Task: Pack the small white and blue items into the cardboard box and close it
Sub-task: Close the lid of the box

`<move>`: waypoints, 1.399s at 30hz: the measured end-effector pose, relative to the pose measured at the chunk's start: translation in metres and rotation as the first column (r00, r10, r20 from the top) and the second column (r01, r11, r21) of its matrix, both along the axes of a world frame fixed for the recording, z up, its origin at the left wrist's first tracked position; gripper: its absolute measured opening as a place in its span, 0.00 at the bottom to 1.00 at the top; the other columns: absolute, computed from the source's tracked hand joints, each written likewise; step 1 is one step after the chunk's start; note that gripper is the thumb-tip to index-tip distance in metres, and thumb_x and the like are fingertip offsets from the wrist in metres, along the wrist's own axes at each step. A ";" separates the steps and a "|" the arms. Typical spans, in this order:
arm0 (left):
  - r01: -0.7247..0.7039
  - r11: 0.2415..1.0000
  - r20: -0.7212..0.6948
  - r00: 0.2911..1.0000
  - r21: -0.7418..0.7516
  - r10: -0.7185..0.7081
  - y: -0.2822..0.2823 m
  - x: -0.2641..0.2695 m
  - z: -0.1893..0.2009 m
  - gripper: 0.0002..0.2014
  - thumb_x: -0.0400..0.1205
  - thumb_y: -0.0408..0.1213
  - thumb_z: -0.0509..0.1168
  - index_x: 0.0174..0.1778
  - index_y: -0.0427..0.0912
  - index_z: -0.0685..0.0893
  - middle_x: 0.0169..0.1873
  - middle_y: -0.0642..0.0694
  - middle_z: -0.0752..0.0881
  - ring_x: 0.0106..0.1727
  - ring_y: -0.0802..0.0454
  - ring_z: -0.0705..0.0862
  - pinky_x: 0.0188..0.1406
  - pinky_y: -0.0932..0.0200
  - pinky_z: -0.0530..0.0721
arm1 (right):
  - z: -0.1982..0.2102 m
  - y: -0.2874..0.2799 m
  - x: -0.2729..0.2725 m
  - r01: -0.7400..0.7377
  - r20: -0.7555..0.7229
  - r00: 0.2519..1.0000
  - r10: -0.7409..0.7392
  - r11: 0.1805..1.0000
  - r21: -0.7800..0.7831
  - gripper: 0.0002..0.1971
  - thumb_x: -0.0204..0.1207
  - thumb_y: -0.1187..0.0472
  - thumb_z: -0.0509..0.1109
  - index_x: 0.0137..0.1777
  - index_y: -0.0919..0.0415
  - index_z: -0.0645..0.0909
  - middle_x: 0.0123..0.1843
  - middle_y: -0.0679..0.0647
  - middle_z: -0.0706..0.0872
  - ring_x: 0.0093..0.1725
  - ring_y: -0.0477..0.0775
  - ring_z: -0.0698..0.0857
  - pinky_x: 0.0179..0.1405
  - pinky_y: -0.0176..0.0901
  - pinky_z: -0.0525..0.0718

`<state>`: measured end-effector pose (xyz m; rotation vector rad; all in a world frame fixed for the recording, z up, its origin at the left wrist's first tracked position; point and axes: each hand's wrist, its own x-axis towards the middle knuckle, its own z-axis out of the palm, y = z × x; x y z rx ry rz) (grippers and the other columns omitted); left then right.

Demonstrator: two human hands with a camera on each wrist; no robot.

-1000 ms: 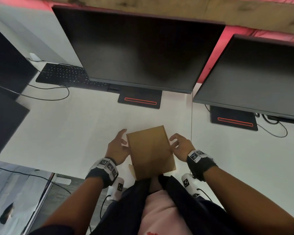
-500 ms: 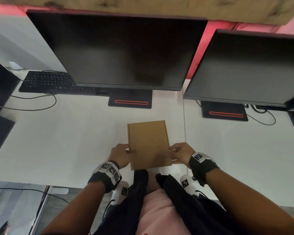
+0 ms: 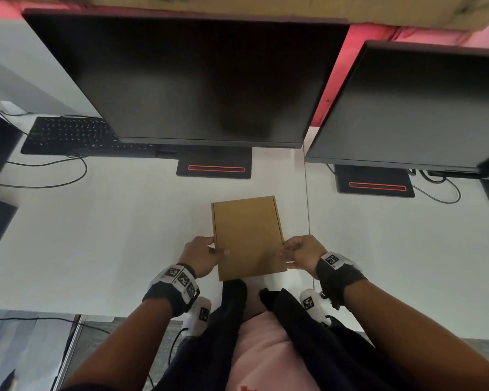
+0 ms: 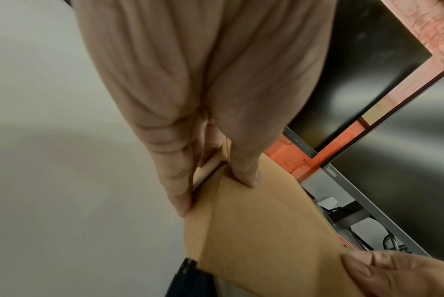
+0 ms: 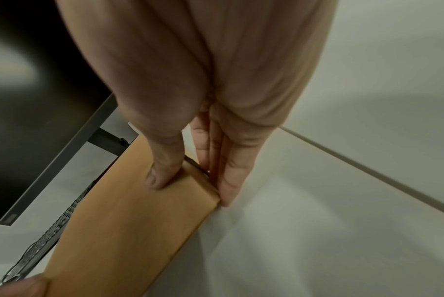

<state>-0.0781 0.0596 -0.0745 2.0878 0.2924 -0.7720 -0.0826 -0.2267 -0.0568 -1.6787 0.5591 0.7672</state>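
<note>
A flat brown cardboard box [image 3: 247, 235] lies with its lid down on the white desk [image 3: 110, 235], just ahead of my body. My left hand [image 3: 201, 256] pinches its left edge near the front corner, thumb [image 4: 243, 174] on the lid and fingers [image 4: 177, 193] against the side wall. My right hand [image 3: 299, 252] pinches the right edge the same way, thumb [image 5: 159, 176] on top and fingers [image 5: 228, 186] down the side. No small white or blue items show in any view.
Two dark monitors [image 3: 192, 80] [image 3: 412, 108] stand behind the box on black bases [image 3: 213, 166]. A black keyboard [image 3: 68, 135] with cables lies at the far left. A seam between desks [image 3: 308, 221] runs just right of the box. The desk's front edge is under my wrists.
The box, tilted with a loose flap showing a second ago, now lies flat and square a little farther from me. Both hands slid back along its sides to the near corners.
</note>
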 end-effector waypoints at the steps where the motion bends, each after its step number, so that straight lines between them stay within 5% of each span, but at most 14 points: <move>1: 0.013 1.000 0.012 1.000 0.018 -0.013 -0.002 0.003 0.001 0.14 0.78 0.53 0.72 0.57 0.55 0.91 0.40 0.54 0.93 0.45 0.54 0.91 0.47 0.59 0.90 | -0.001 0.000 0.002 0.004 0.005 1.000 -0.004 1.000 -0.014 0.10 0.72 0.70 0.80 0.52 0.68 0.85 0.47 0.57 0.94 0.51 0.55 0.92 0.48 0.47 0.91; 3: 0.050 0.997 0.035 0.998 0.061 -0.052 -0.005 0.009 0.005 0.17 0.81 0.51 0.71 0.64 0.52 0.89 0.40 0.53 0.93 0.45 0.55 0.90 0.38 0.70 0.81 | -0.001 0.001 0.006 -0.013 0.031 0.999 0.015 0.998 -0.059 0.09 0.71 0.69 0.80 0.49 0.67 0.86 0.43 0.55 0.94 0.51 0.58 0.92 0.51 0.51 0.91; 5: 0.051 0.997 0.048 0.997 0.064 -0.054 -0.006 0.016 0.007 0.25 0.81 0.51 0.72 0.74 0.50 0.82 0.52 0.50 0.93 0.54 0.52 0.90 0.43 0.71 0.79 | -0.002 -0.001 0.011 -0.107 0.086 0.988 0.126 0.974 -0.202 0.10 0.69 0.60 0.83 0.45 0.61 0.86 0.41 0.51 0.92 0.47 0.56 0.91 0.45 0.47 0.90; 7: 0.074 0.994 0.114 0.990 0.082 -0.083 -0.006 0.023 0.008 0.36 0.80 0.51 0.74 0.84 0.52 0.69 0.66 0.45 0.87 0.66 0.43 0.86 0.59 0.58 0.83 | -0.002 -0.001 0.017 -0.208 0.133 0.948 0.290 0.877 -0.433 0.15 0.66 0.51 0.84 0.47 0.55 0.85 0.48 0.49 0.88 0.48 0.53 0.87 0.41 0.40 0.83; 10: 0.223 0.942 0.223 0.934 0.250 -0.280 -0.007 0.036 0.007 0.47 0.79 0.52 0.75 0.87 0.67 0.50 0.84 0.41 0.67 0.81 0.36 0.69 0.77 0.35 0.74 | -0.003 0.002 0.025 -0.240 0.236 0.838 0.493 0.720 -0.651 0.38 0.64 0.48 0.85 0.73 0.46 0.72 0.74 0.56 0.71 0.68 0.59 0.76 0.60 0.52 0.84; 12: 0.315 0.881 0.235 0.882 0.353 -0.409 -0.010 0.045 0.008 0.42 0.80 0.54 0.73 0.86 0.69 0.56 0.90 0.43 0.48 0.88 0.36 0.52 0.82 0.30 0.65 | -0.004 0.004 0.030 -0.268 0.219 0.660 0.719 0.497 -0.825 0.48 0.62 0.47 0.85 0.80 0.48 0.63 0.83 0.58 0.59 0.77 0.64 0.65 0.67 0.59 0.79; 14: 0.388 0.805 0.242 0.814 0.449 -0.528 -0.017 0.058 0.013 0.37 0.80 0.56 0.72 0.84 0.64 0.66 0.90 0.46 0.42 0.89 0.36 0.44 0.84 0.30 0.59 | -0.007 0.005 0.039 -0.283 0.114 0.490 0.864 0.281 -0.917 0.46 0.62 0.46 0.85 0.78 0.54 0.68 0.85 0.61 0.59 0.81 0.70 0.61 0.74 0.64 0.71; 16: 0.448 0.716 0.228 0.740 0.535 -0.633 -0.028 0.073 0.015 0.37 0.78 0.57 0.73 0.83 0.58 0.70 0.90 0.45 0.44 0.89 0.36 0.40 0.85 0.31 0.54 | -0.011 0.005 0.051 -0.302 0.055 0.434 0.899 0.203 -0.932 0.39 0.65 0.47 0.82 0.74 0.57 0.71 0.83 0.63 0.63 0.82 0.72 0.60 0.78 0.65 0.64; 20: 0.486 0.598 0.216 0.632 0.637 -0.744 -0.051 0.098 0.015 0.39 0.72 0.53 0.78 0.78 0.49 0.71 0.88 0.42 0.55 0.88 0.36 0.47 0.85 0.31 0.54 | -0.012 0.006 0.070 -0.311 0.039 0.445 0.895 0.195 -0.930 0.36 0.61 0.47 0.82 0.67 0.57 0.72 0.75 0.65 0.70 0.79 0.70 0.65 0.77 0.65 0.66; 26: 0.417 0.607 0.267 0.629 0.676 -0.730 -0.065 0.106 0.004 0.36 0.59 0.48 0.84 0.62 0.48 0.78 0.78 0.39 0.71 0.80 0.32 0.65 0.75 0.32 0.72 | -0.020 0.004 0.087 -0.267 0.064 0.450 0.891 0.203 -0.942 0.31 0.61 0.50 0.80 0.63 0.55 0.74 0.71 0.62 0.73 0.75 0.68 0.67 0.70 0.65 0.70; 32: 0.377 0.618 0.295 0.634 0.690 -0.715 -0.070 0.107 0.006 0.34 0.58 0.49 0.83 0.57 0.47 0.78 0.75 0.37 0.73 0.78 0.31 0.68 0.67 0.31 0.79 | -0.018 0.004 0.091 -0.248 0.068 0.456 0.887 0.201 -0.948 0.30 0.61 0.49 0.80 0.62 0.51 0.73 0.69 0.59 0.75 0.74 0.66 0.67 0.70 0.64 0.71; 37: 0.405 0.578 0.221 0.650 0.709 -0.727 -0.076 0.105 0.017 0.35 0.62 0.50 0.82 0.63 0.48 0.77 0.79 0.38 0.70 0.81 0.32 0.64 0.74 0.32 0.74 | -0.005 0.010 0.090 -0.298 0.032 0.482 0.875 0.198 -0.934 0.31 0.61 0.50 0.81 0.63 0.51 0.71 0.69 0.59 0.74 0.75 0.66 0.69 0.71 0.64 0.72; 42: 0.434 0.579 0.205 0.650 0.690 -0.732 -0.082 0.106 0.045 0.34 0.69 0.54 0.76 0.70 0.49 0.74 0.80 0.43 0.66 0.83 0.38 0.60 0.82 0.32 0.59 | 0.024 0.006 0.099 -0.338 0.077 0.487 0.870 0.269 -0.902 0.34 0.62 0.39 0.76 0.68 0.48 0.72 0.69 0.55 0.74 0.71 0.61 0.74 0.74 0.60 0.72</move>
